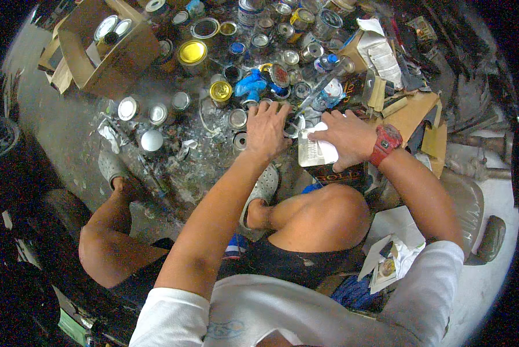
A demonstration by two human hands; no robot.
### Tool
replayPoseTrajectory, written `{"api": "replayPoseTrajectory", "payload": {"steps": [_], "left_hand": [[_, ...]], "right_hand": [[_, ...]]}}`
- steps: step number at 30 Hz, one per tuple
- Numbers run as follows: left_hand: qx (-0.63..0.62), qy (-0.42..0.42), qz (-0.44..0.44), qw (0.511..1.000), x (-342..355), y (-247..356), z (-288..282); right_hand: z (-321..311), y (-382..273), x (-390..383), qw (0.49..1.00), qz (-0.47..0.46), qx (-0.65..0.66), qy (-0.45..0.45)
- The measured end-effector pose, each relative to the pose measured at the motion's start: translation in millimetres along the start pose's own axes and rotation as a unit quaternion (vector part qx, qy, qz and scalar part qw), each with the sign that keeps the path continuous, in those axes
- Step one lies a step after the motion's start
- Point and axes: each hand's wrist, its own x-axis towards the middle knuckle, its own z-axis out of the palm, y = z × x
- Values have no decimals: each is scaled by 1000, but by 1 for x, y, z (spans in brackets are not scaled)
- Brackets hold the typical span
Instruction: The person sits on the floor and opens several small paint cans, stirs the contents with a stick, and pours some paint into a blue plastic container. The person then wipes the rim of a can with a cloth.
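Right hand grips a white flat-faced piece, rounded corners, exact kind unclear; fingers lie over its upper part, thumb side lower down. Piece sits just right of the left hand, above the dirty floor. Red watch on the right wrist.

Left hand is palm down, fingers bent forward; fingertips partly hidden, cannot tell if it holds anything. Just left of it: a grey-topped can and, nearer the person, a can with a ringed top. Crumpled blue wad just beyond its fingers, beside a small yellow-topped can.

Larger yellow-topped can farther off, amid many other tins. Open cardboard box far left, tins inside. White-topped can well left of the hands, round white lid or tin nearer the person. Creased printed paper upper right, cardboard beyond the watch. Grey clog below the left hand.
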Motion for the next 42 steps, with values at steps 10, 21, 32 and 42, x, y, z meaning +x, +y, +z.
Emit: {"api": "replayPoseTrajectory", "payload": {"steps": [10,21,32,42], "left_hand": [[-43,-51,-13,998,-1,-3,0],[-14,7,-14,1000,-6,-7,4],[-35,15,-17,999,-6,-11,2],[-38,25,-22,999,-6,-10,1]], "right_hand": [[5,4,12,999,4,29,-15],[5,4,16,1000,-13,20,-10],[-2,2,18,999,-8,27,-19],[0,4,18,999,0,20,-27]]}}
